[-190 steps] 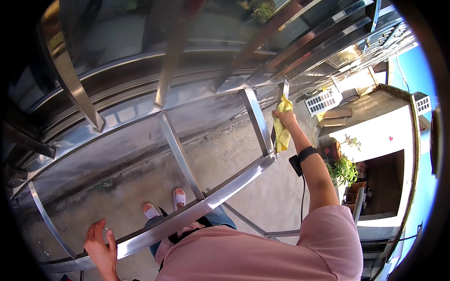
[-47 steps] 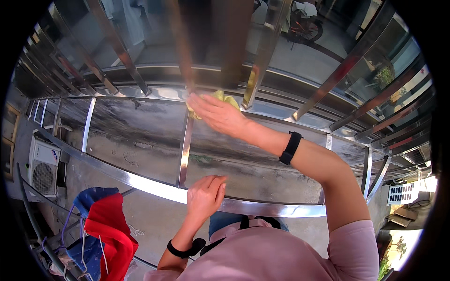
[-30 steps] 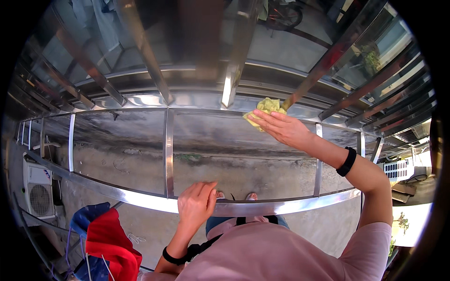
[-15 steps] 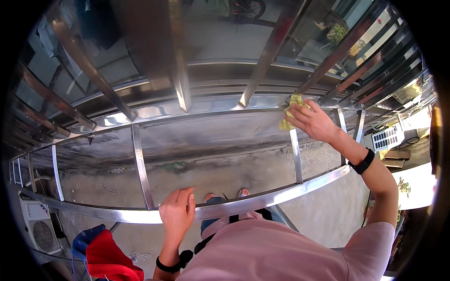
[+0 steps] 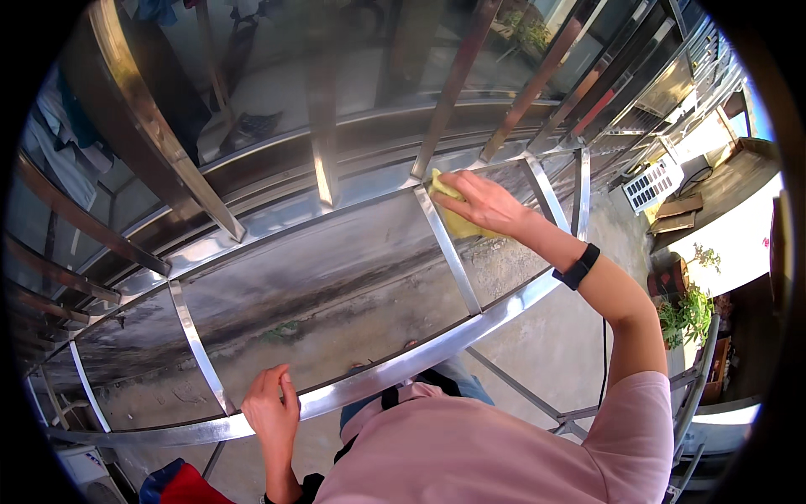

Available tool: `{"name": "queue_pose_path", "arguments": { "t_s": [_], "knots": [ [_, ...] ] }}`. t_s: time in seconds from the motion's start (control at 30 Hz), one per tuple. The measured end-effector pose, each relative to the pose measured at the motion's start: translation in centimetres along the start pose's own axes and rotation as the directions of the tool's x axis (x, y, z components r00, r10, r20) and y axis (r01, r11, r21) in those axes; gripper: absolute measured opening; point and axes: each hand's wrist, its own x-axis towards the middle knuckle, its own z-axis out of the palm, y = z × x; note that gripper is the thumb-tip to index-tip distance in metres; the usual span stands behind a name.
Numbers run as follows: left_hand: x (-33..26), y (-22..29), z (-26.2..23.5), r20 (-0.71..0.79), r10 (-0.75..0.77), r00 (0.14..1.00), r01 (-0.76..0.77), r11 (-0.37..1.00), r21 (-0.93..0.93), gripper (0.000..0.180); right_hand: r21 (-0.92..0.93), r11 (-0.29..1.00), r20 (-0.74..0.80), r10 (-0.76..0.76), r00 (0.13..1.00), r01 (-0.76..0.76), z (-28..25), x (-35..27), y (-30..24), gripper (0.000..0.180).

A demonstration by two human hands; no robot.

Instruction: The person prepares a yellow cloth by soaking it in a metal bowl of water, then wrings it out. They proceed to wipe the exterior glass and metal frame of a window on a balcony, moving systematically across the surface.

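My right hand [image 5: 480, 204] is closed on a yellow cloth [image 5: 457, 223]. It presses the cloth to the far metal rail [image 5: 378, 186], where a crossbar [image 5: 447, 252] joins it. Part of the cloth hangs below my fingers, and a corner sticks up past the fingertips. My left hand [image 5: 270, 413] lies over the near metal rail [image 5: 353, 393], fingers curled around it close to the foot of another crossbar [image 5: 198, 346]. The undersides of those fingers are hidden.
Upright metal bars [image 5: 159, 113] rise from the far rail in front of glass. Below lies a concrete floor [image 5: 537, 370]. A red cloth [image 5: 191, 489] is at lower left. Potted plants [image 5: 693, 312] and a white louvred unit [image 5: 653, 185] stand on the right.
My view has turned and shifted right. My right hand with the cloth has moved from beyond the crossbar's top to lie right beside it. My left hand stays on the near rail.
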Motion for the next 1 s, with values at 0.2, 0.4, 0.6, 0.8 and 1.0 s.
{"name": "queue_pose_path", "arguments": {
  "t_s": [0.2, 0.4, 0.6, 0.8, 1.0],
  "knots": [
    [-0.1, 0.3, -0.2, 0.063, -0.077, 0.995, 0.075, 0.997, 0.025, 0.012, -0.126, 0.991, 0.063, -0.026, 0.998, 0.034, 2.7, 0.2, 1.6, 0.020],
    [0.1, 3.0, 0.0, 0.066, -0.014, 0.998, 0.019, 0.996, -0.086, 0.014, -0.270, 0.962, 0.101, 0.065, 0.993, -0.035, 2.0, -6.0, 6.0, 0.016],
    [1.1, 7.5, 4.0, 0.107, 0.166, 0.980, -0.139, 0.965, -0.224, 0.016, -0.368, 0.922, 0.161, 0.193, 0.968, -0.123, 1.5, -11.3, 9.8, 0.017],
    [2.2, 8.8, 5.9, 0.087, 0.037, 0.995, -0.042, 0.998, 0.046, 0.025, -0.282, 0.909, 0.179, 0.363, 0.915, -0.305, 2.6, -13.6, 11.9, 0.017],
    [1.7, 7.7, 6.2, 0.070, -0.032, 0.997, 0.021, 0.989, 0.150, 0.030, 0.096, 0.636, 0.450, 0.658, 0.604, -0.765, -2.0, -13.1, 13.2, 0.022]
  ]
}}
